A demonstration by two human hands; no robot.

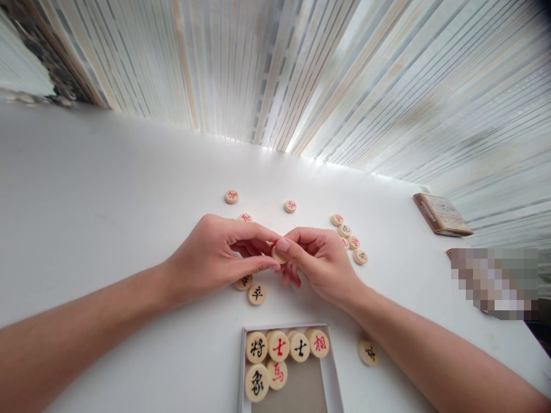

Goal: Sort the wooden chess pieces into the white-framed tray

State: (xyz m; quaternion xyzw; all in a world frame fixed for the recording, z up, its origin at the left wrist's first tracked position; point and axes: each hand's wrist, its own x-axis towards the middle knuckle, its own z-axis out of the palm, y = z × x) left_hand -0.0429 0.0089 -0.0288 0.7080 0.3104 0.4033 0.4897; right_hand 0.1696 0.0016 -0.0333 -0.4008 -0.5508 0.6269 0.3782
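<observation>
Above the middle of the table, my left hand (224, 246) and my right hand (321, 258) meet at one round wooden Chinese chess piece (279, 256). My right thumb presses on it, and the left thumb and forefinger pinch its edge; its marking cannot be read. Just below my left hand lie two pieces with black characters, one partly covered (244, 281) and one in full view (257, 294). Nearer me stands an open box (334, 378) with several pieces in two rows, among them a red-marked piece (279, 346) and a black-marked piece (257, 383).
Beyond my hands lie red-marked pieces (231, 197). A cluster of pieces (353, 242) sits right of my right hand. Another black-marked piece (369, 351) lies by my right forearm. A brown box (443, 214) rests at the far right, before a striped curtain (275, 69).
</observation>
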